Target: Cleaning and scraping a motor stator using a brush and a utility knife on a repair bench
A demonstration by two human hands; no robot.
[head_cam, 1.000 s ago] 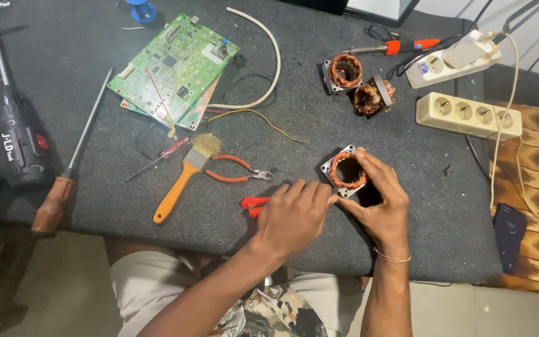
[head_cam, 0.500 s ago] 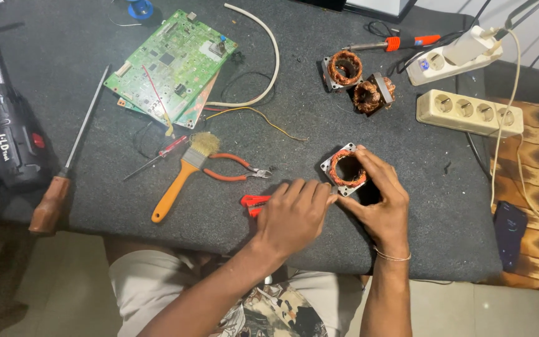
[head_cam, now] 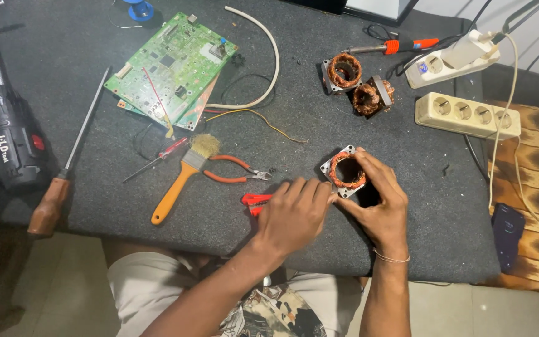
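Observation:
My right hand grips a small motor stator, a square metal frame with copper windings around a round bore, held just above the dark grey table. My left hand rests beside it with fingers curled, fingertips touching the stator's left side. Under the left hand lies a red-handled tool, partly hidden. Whether the left hand pinches anything is hidden.
Orange-handled pliers, an orange brush, a small red screwdriver and green circuit boards lie left. A long screwdriver and cordless drill sit far left. Two more stators, a soldering iron and power strips are at the back right.
Both hands and the stator stay nearly in place; the view has shifted slightly. No object has visibly moved.

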